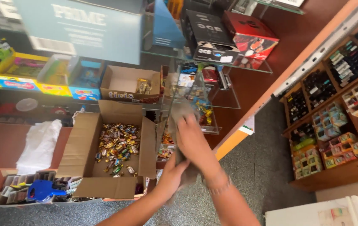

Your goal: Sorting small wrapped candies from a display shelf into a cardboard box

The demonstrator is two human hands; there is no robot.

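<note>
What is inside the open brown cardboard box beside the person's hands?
The open brown cardboard box holds a loose heap of small, shiny wrapped candies in mixed colours, with bare cardboard floor showing at its near end. Whatever lies beneath the heap is covered.

Both hands blurred by motion; left hand (171, 173) half hidden under the grey cloth (179, 125), fingers not clear. Forearms cut by bottom edge. Blue box (82, 29) cut by top edge, blurred. Sweets (116, 148) too small to tell apart.
</note>
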